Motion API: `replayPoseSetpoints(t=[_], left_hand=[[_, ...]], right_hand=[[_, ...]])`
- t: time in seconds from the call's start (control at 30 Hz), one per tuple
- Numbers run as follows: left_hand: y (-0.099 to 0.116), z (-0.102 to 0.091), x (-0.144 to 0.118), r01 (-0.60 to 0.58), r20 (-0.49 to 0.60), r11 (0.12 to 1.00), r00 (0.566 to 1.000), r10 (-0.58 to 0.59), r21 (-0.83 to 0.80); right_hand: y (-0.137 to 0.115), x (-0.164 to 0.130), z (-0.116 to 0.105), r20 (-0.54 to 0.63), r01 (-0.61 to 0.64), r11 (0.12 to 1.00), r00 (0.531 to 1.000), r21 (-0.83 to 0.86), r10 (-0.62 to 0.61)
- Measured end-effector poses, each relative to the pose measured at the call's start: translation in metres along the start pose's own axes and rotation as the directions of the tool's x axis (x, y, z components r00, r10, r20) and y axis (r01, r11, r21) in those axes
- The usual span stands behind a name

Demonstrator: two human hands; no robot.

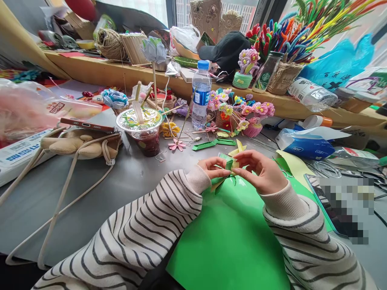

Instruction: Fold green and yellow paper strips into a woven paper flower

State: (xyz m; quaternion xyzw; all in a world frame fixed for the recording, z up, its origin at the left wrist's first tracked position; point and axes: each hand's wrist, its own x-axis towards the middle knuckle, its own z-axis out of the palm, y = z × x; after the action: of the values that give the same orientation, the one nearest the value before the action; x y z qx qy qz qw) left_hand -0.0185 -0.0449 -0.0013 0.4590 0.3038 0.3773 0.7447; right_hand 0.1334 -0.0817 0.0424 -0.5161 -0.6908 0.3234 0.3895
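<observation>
Above a large green sheet, my left hand and my right hand meet over a small piece of folded green and yellow paper. The thumb and fingers of each hand pinch it from opposite sides. Part of the piece is covered by my fingers, and pointed green and yellowish ends stick out below them. Just beyond my hands lie folded green paper strips and a folded yellow paper piece.
A lidded drink cup and a water bottle stand beyond my left hand. Pipe-cleaner flowers sit farther back. At right are a blue tissue pack and a phone. A phone rests on a beige corded item.
</observation>
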Motion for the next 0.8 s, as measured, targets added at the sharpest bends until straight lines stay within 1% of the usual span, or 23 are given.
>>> replayPoseSetpoints(t=[0.17, 0.37, 0.5, 0.6, 0.7, 0.8], left_hand=[[-0.0008, -0.0020, 0.0020, 0.012, -0.012, 0.999, 1.000, -0.012, 0.033], [-0.0036, -0.0030, 0.0034, 0.034, 0.026, 0.998, 0.999, -0.035, 0.046], [-0.0027, -0.0027, 0.0035, 0.061, 0.024, 0.998, 0.998, -0.061, 0.007], [-0.0031, -0.0039, 0.0042, 0.092, 0.016, 0.995, 0.996, -0.091, -0.026], [-0.0058, -0.0061, 0.0057, 0.108, 0.053, 0.993, 0.993, -0.106, -0.041], [-0.0088, -0.0074, 0.0070, 0.096, 0.069, 0.994, 0.993, -0.092, -0.056]], right_hand=[[0.0033, 0.0012, 0.0005, 0.016, -0.037, 0.999, 0.999, 0.020, 0.036], [0.0060, 0.0015, 0.0022, 0.017, -0.084, 0.994, 0.996, 0.071, 0.083], [0.0072, 0.0012, 0.0057, -0.006, -0.057, 0.995, 0.998, 0.077, 0.058], [0.0075, 0.0014, 0.0077, 0.002, -0.041, 0.991, 0.999, 0.126, 0.041], [0.0078, 0.0020, 0.0086, 0.013, -0.052, 0.984, 0.999, 0.172, 0.050], [0.0087, 0.0024, 0.0092, 0.005, -0.057, 0.985, 0.998, 0.166, 0.057]])
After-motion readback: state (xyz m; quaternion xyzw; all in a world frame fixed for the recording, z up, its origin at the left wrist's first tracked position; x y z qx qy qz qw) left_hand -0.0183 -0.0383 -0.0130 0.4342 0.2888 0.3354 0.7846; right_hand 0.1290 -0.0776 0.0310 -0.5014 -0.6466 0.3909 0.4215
